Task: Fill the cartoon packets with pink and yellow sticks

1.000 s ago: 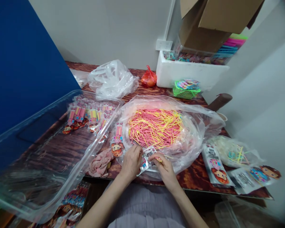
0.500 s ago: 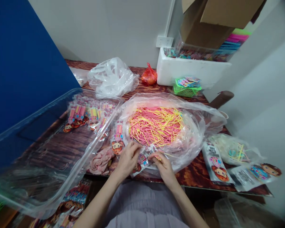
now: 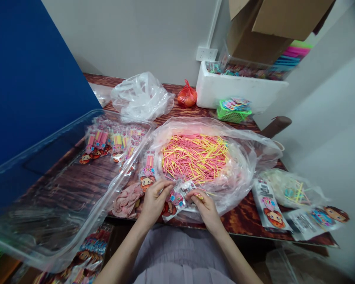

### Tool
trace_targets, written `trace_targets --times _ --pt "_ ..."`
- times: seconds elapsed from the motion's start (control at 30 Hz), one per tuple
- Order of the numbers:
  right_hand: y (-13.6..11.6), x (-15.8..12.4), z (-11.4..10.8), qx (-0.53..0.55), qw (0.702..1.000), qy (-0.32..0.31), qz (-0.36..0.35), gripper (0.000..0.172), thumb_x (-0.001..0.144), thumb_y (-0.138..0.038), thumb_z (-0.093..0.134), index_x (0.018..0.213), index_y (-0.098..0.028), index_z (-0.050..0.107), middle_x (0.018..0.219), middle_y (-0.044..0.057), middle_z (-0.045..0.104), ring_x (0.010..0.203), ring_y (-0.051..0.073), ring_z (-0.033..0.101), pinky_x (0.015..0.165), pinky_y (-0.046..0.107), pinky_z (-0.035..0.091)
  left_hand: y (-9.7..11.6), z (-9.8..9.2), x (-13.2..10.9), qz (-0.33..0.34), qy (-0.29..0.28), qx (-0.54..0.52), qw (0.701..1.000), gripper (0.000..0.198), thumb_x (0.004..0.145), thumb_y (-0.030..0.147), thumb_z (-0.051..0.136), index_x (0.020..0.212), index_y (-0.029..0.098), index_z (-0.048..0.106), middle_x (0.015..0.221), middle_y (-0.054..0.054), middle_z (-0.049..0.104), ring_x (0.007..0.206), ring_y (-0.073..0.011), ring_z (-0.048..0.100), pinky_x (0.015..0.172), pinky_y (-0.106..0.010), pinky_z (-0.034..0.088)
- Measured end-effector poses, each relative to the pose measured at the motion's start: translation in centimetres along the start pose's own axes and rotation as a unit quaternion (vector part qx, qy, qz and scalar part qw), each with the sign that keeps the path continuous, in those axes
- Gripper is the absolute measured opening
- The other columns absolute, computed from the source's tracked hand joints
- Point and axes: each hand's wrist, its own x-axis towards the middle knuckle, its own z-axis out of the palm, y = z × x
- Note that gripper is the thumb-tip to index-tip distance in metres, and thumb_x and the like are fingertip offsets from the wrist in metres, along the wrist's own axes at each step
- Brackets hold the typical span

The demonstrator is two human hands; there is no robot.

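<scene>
My left hand (image 3: 154, 200) is closed in a pinch at the upper left edge of a small printed pouch (image 3: 177, 199) with a cartoon head on it. Across from it my right hand (image 3: 206, 206) is closed around a few thin sticks, whose yellow ends show at the fingers; it is at the pouch's right side. Behind both hands, a large clear plastic bag lies spread open, full of loose pink and yellow sticks (image 3: 195, 157). A filled pouch (image 3: 148, 169) lies flat just left of the bag.
A clear plastic tub (image 3: 91, 215) with several filled pouches stands at left, beside a crumpled pink cloth (image 3: 126, 200). Silver pouches (image 3: 269, 205) and a smaller bag of sticks (image 3: 297, 191) lie at right. A white foam box (image 3: 239, 85) and green basket (image 3: 232, 114) stand behind.
The hands stay in nearly the same place, with the left fingers slightly lower and more of the pouch's print showing between the hands. The view has shifted slightly.
</scene>
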Motion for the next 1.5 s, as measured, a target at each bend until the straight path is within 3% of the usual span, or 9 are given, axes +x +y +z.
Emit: trace_targets --times 0.3,0.47,0.63,0.8,0.93,1.1,1.3,1.4,1.5 --pt "-2.2 1.5 0.1 0.024 1.0 0.007 -0.009 0.016 0.09 -0.031 0.056 0.088 -0.021 0.068 0.086 0.003 0.068 0.087 0.02 0.062 0.082 0.031 0.046 0.5 -0.8 -0.2 -0.036 -0.022 -0.057 0.997 0.021 0.086 0.03 0.058 0.087 0.017 0.074 0.088 -0.006 0.071 0.085 -0.0188 0.064 0.078 -0.028 0.049" --pt "-5.4 4.7 0.2 0.262 0.963 0.07 0.009 0.012 0.086 -0.034 0.061 0.092 -0.024 0.063 0.084 0.002 0.069 0.085 0.02 0.066 0.085 0.039 0.05 0.5 -0.5 -0.4 -0.049 -0.045 -0.106 0.992 0.02 0.084 0.03 0.06 0.087 0.018 0.076 0.087 -0.005 0.072 0.085 -0.0189 0.065 0.079 -0.028 0.049" --pt "-8.7 7.3 1.1 0.401 0.915 0.03 0.017 0.013 0.081 -0.036 0.069 0.086 -0.025 0.063 0.09 0.002 0.071 0.097 0.022 0.066 0.094 0.044 0.049 0.7 -0.1 -0.7 -0.104 -0.049 -0.174 0.978 0.02 0.08 0.032 0.064 0.087 0.017 0.075 0.085 -0.004 0.073 0.083 -0.0186 0.064 0.079 -0.029 0.049" --pt "-8.7 6.2 1.9 0.301 0.951 -0.008 0.066 0.022 0.083 -0.042 0.064 0.087 -0.021 0.066 0.087 0.008 0.074 0.097 0.027 0.067 0.091 0.047 0.05 0.4 0.0 -0.8 -0.135 -0.05 -0.202 0.969 0.021 0.079 0.034 0.065 0.087 0.016 0.073 0.081 -0.004 0.071 0.073 -0.0168 0.063 0.069 -0.026 0.049" --pt "-8.6 4.9 1.9 0.224 0.971 -0.031 0.077 0.021 0.084 -0.04 0.062 0.088 -0.02 0.065 0.104 0.009 0.072 0.106 0.026 0.063 0.096 0.044 0.047 0.3 0.4 -0.8 -0.107 -0.028 -0.197 0.974 0.019 0.078 0.032 0.066 0.087 0.017 0.073 0.083 -0.004 0.071 0.076 -0.0169 0.062 0.072 -0.027 0.049" --pt "-8.9 3.8 1.6 0.086 0.995 -0.021 0.055 0.039 0.089 -0.041 0.055 0.125 -0.027 0.05 0.127 0.008 0.059 0.113 0.022 0.057 0.091 0.036 0.049 0.7 0.4 -0.6 -0.055 -0.016 -0.165 0.985 0.018 0.082 0.029 0.062 0.09 0.017 0.072 0.088 -0.005 0.07 0.085 -0.0189 0.063 0.079 -0.029 0.05" --pt "-8.7 2.5 2.7 -0.112 0.992 -0.021 -0.055 0.006 0.088 -0.02 0.054 0.091 -0.022 0.058 0.091 0.003 0.059 0.087 0.019 0.057 0.076 0.03 0.047 0.8 0.0 -0.7 -0.06 0.013 -0.201 0.978 0.013 0.082 0.029 0.065 0.085 0.017 0.067 0.083 -0.003 0.066 0.08 -0.016 0.061 0.074 -0.025 0.049" --pt "-8.9 1.9 3.8 -0.145 0.981 0.013 -0.128 0.017 0.092 -0.014 0.044 0.092 -0.023 0.058 0.09 0.004 0.059 0.089 0.019 0.057 0.078 0.031 0.045 0.6 -0.7 -1.0 -0.093 -0.039 -0.241 0.965 0.024 0.078 0.029 0.07 0.098 0.018 0.065 0.091 -0.004 0.067 0.083 -0.0165 0.062 0.076 -0.026 0.05" --pt "-9.3 1.4 4.9 -0.14 0.975 -0.015 -0.169 0.024 0.093 -0.013 0.041 0.098 -0.024 0.061 0.097 0.006 0.061 0.095 0.02 0.057 0.083 0.033 0.045 0.2 -1.6 -1.1 -0.11 -0.122 -0.241 0.957 0.029 0.075 0.029 0.074 0.101 0.017 0.067 0.094 -0.004 0.07 0.087 -0.0185 0.064 0.079 -0.028 0.051"
